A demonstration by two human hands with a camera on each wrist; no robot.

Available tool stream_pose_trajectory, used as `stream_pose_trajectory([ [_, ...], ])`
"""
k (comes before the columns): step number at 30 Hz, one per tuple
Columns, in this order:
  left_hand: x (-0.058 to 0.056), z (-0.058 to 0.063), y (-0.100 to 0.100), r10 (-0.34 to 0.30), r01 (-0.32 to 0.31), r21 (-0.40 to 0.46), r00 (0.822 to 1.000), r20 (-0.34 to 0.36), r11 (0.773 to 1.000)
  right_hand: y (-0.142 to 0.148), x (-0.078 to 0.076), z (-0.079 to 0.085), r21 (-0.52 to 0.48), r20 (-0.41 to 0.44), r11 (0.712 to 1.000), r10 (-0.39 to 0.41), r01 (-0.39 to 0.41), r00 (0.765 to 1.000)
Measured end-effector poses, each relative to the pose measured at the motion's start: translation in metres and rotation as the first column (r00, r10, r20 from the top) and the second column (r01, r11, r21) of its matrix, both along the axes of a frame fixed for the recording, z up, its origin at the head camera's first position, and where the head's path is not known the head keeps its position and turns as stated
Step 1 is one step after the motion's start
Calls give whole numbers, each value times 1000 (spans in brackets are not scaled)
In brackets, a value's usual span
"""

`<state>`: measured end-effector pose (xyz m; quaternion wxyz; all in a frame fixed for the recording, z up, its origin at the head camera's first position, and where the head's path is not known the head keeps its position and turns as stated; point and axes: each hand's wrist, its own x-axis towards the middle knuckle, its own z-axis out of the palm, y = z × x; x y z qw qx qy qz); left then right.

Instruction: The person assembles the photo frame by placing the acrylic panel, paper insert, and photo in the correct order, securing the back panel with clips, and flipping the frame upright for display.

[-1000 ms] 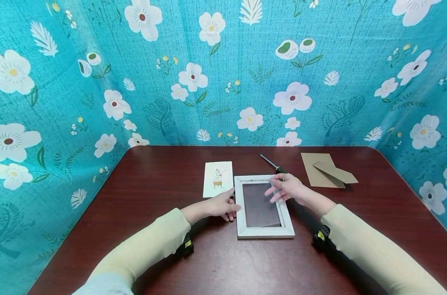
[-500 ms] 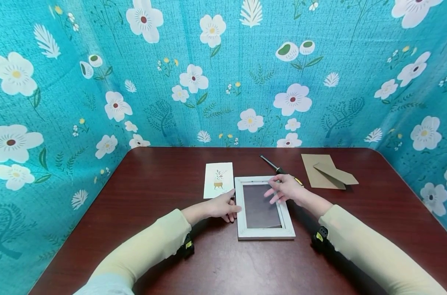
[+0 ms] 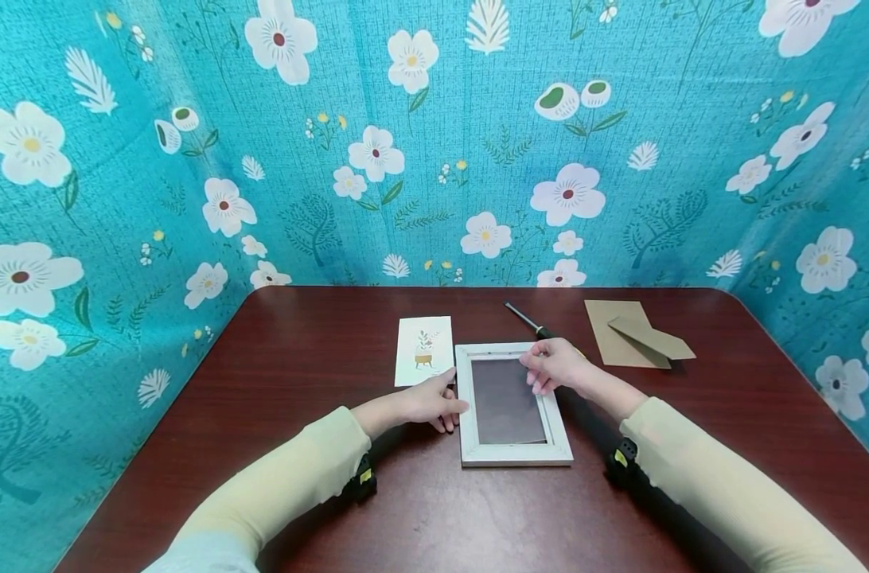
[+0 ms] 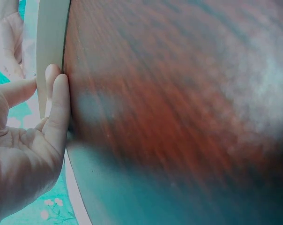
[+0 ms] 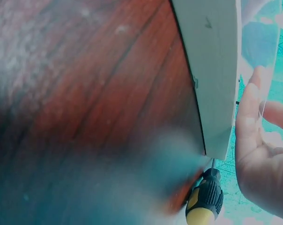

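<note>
A white picture frame (image 3: 516,455) lies on the table, its opening covered by a clear sheet (image 3: 508,410). My left hand (image 3: 430,400) holds the frame's left side, thumb on top and fingers against the outer side, as the left wrist view shows. At the upper right of the opening, my right hand (image 3: 555,366) pinches the edge of the clear sheet (image 5: 271,70) between thumb and fingers. The right wrist view shows the sheet rising above the frame's side (image 5: 212,75) there.
A card with a potted-plant picture (image 3: 423,350) lies left of the frame. Behind the right hand is a screwdriver (image 3: 524,315) with a black and yellow handle. A brown backing board with a stand (image 3: 628,334) lies at the right. A floral curtain (image 3: 434,143) hangs behind the table.
My right hand's fingers, spread over the opening before, have drawn together at the sheet's edge. My left hand and the frame stay in place.
</note>
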<state>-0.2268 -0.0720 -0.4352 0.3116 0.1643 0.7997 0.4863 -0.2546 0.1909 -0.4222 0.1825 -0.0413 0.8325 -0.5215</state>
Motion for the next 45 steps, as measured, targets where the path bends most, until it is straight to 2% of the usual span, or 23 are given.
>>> stream_pose_trajectory([
  [6,-2,-2,-1,-2,2,7,1000,-4,1000,1,0,0,131,-89,991,10,2,996],
  [13,-2,-4,-1,-3,3,20,1000,4,1000,5,-2,-1,277,-150,960,85,-41,985],
  [19,-1,-3,-1,-4,4,23,1000,2,1000,7,1,1,337,-183,938,144,-76,973],
  [25,-1,-3,0,7,-7,26,1000,4,1000,4,5,6,362,-176,929,148,-75,973],
  [27,-1,-4,0,10,-10,27,1000,3,1000,3,6,7,407,-175,911,149,-67,973],
  [32,-1,-4,0,14,-14,28,1000,12,999,2,4,7,544,-186,837,176,-48,967],
  [34,-1,-3,0,13,-13,28,1000,11,1000,1,3,6,574,-187,818,185,-46,965],
  [41,-1,-4,0,6,-6,33,1000,-2,999,-1,0,7,639,-167,768,201,-49,965],
  [45,-1,-4,0,9,-9,31,1000,6,999,-1,-2,7,640,-155,767,181,-41,971],
])
